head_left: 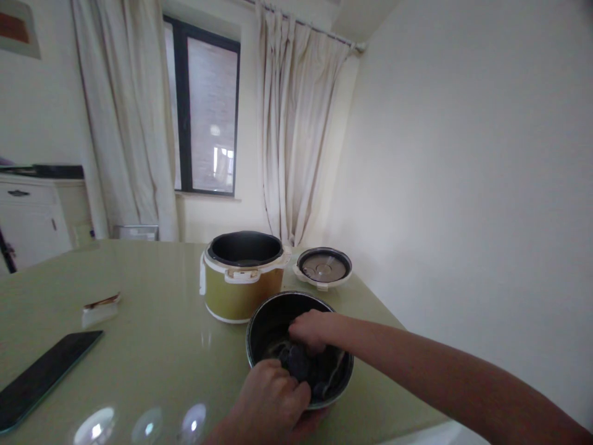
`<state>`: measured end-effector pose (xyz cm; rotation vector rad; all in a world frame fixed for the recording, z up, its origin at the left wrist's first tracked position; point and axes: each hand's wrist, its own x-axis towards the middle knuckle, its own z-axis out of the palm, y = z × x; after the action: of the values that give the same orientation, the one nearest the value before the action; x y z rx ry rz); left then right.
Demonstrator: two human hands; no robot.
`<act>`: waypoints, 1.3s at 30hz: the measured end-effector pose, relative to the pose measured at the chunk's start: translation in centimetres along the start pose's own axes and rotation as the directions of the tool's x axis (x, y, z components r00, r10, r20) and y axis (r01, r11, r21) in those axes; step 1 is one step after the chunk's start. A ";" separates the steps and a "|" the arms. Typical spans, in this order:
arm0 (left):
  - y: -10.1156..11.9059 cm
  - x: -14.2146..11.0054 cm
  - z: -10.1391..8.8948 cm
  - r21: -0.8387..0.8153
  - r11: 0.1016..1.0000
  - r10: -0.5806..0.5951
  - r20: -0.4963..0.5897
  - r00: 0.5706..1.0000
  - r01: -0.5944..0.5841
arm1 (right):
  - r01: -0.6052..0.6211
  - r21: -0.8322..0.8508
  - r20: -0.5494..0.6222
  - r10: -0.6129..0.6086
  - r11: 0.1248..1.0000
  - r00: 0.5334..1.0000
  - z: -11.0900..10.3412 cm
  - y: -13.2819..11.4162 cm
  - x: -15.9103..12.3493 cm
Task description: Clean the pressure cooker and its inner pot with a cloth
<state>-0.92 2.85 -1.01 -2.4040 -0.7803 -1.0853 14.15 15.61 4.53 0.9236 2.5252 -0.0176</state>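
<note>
A dark inner pot with a pale rim stands on the table in front of me. My left hand is closed over its near left rim, fingers curled inward. Deep inside the pot is my right hand, its fingers bent and pressed together near the inner wall. A dark bunched thing lies in the pot just below that hand; its kind is unclear. Whatever the right fingers hold is hidden.
Behind the pot stands a green and white cooker body, open at the top. Its round lid rests underside up to the right. On the left lie a dark phone and a small clear packet. A wall borders the table's right side.
</note>
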 end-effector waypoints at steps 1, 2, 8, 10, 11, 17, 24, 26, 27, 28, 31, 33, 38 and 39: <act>0.0 0.0 0.0 -0.004 1.000 0.005 -0.002 1.000 -0.005 | -0.002 -0.070 -0.019 0.001 0.998 1.000 -0.2 0.0 0.4; 0.0 0.0 0.0 -0.006 1.000 0.007 -0.004 1.000 -0.007 | 0.018 -0.132 -0.031 -0.022 0.991 0.999 -0.5 -0.1 0.9; 0.1 0.2 -0.3 0.007 1.000 0.004 -0.007 1.000 -0.004 | 0.141 -0.187 -0.117 -0.165 0.972 0.979 -2.0 -3.2 3.3; 0.1 0.3 -0.4 0.019 1.000 0.000 0.007 1.000 0.000 | 0.189 -0.148 -0.070 -0.201 0.971 0.977 -2.1 -4.3 3.1; 0.1 0.2 -0.4 0.023 1.000 -0.001 0.012 1.000 0.000 | 0.219 -0.113 -0.038 -0.225 0.969 0.974 -2.1 -4.7 2.9; 0.0 -0.1 -0.1 0.018 1.000 -0.012 -0.003 1.000 0.012 | 0.243 0.094 0.090 -0.251 0.966 0.964 -1.2 -3.6 0.5; -0.3 0.2 -0.4 -0.015 1.000 -0.026 0.007 1.000 0.026 | 0.097 -0.135 -0.049 -0.104 0.986 0.993 -1.3 -1.6 1.3; -0.3 0.2 -0.4 -0.015 0.999 -0.030 0.001 1.000 0.030 | 0.160 -0.111 -0.085 -0.170 0.981 0.982 -1.5 -2.6 1.8; -0.3 0.1 -0.4 -0.014 0.999 -0.029 -0.003 1.000 0.029 | 0.196 -0.076 -0.078 -0.202 0.978 0.976 -1.5 -3.3 2.0; -0.4 0.1 -0.3 -0.013 1.000 -0.028 -0.008 1.000 0.027 | 0.229 -0.034 -0.057 -0.230 0.973 0.971 -1.5 -3.9 2.1; -0.5 -0.1 0.0 -0.009 1.000 -0.011 -0.021 1.000 0.010 | 0.273 0.083 0.009 -0.275 0.958 0.962 -1.3 -5.0 1.5; -0.6 -0.1 0.1 -0.005 1.000 0.000 -0.021 1.000 0.000 | 0.262 0.128 0.057 -0.271 0.957 0.961 -1.0 -4.7 0.5; -0.7 0.0 0.0 -0.032 0.999 0.001 -0.017 1.000 -0.002 | 0.063 -0.049 0.160 -0.055 0.997 0.986 -0.6 -1.8 -1.4; -0.7 0.0 -0.1 -0.040 0.999 -0.004 -0.012 1.000 0.003 | 0.029 -0.119 0.145 -0.011 0.993 0.989 -0.6 -1.3 -1.3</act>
<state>-1.37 3.35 -0.89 -2.4279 -0.7658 -1.1258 13.92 13.90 5.45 0.8194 2.3741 0.0593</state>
